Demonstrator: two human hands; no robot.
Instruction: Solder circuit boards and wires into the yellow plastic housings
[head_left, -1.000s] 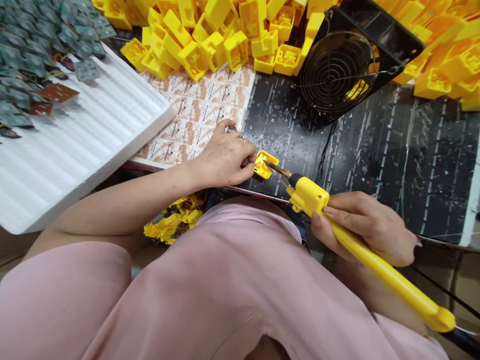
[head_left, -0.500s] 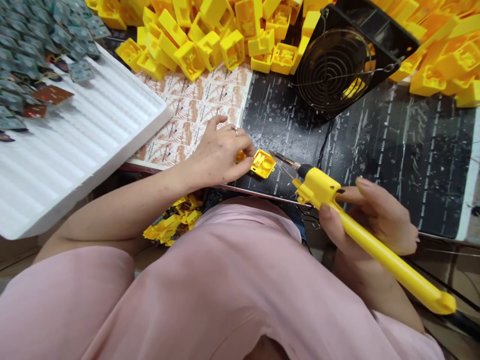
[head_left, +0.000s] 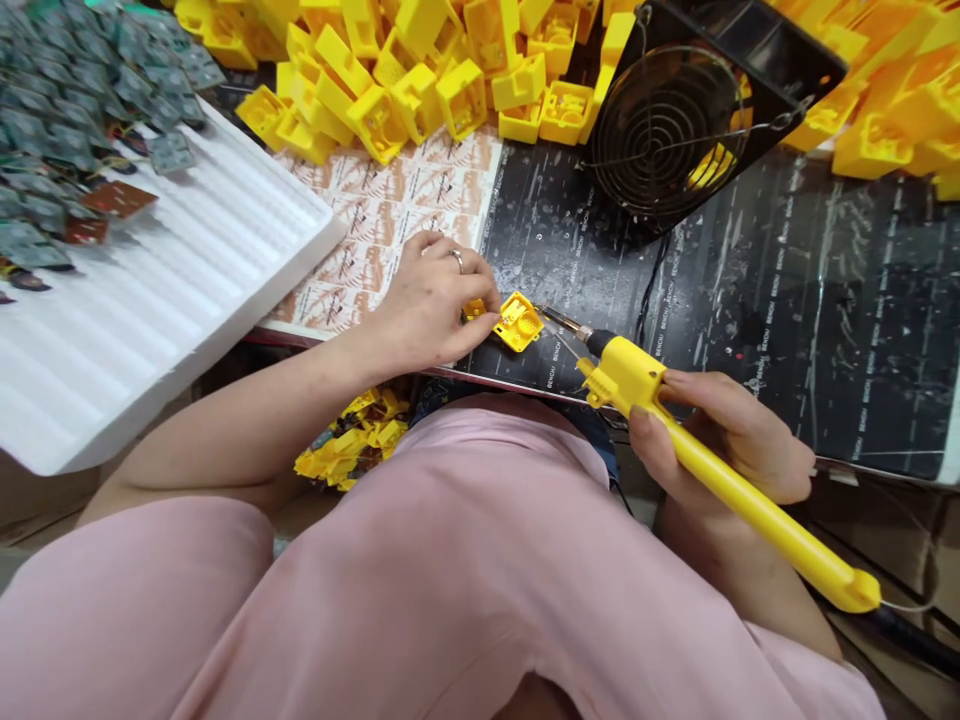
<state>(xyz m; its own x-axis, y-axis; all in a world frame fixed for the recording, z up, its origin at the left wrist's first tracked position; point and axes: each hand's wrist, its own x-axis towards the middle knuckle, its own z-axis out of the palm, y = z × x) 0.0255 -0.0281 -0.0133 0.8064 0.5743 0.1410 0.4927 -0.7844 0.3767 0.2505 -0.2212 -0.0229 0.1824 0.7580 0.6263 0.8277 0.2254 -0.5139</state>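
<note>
My left hand (head_left: 439, 300), a ring on one finger, rests on the table edge with thumb and forefinger pinched at the left side of a small open yellow plastic housing (head_left: 519, 322). Small parts show inside that housing. Another yellow piece (head_left: 474, 309) is partly hidden under the same fingers. My right hand (head_left: 731, 435) is closed around the yellow handle of a soldering iron (head_left: 697, 465). The iron's metal tip points left, at the housing's upper right edge; whether it touches cannot be told. A thin metal tube runs below the tip.
A black fan with a wire guard (head_left: 660, 140) stands behind the iron. Many yellow housings (head_left: 420, 100) are heaped at the back. Left, a white foam board (head_left: 225, 250) carries piled circuit boards (head_left: 75, 110). More yellow parts (head_left: 360, 440) lie below the table edge.
My right hand and the soldering iron have shifted slightly left. My left hand and the housing have also moved a little left. Both grips look the same.
</note>
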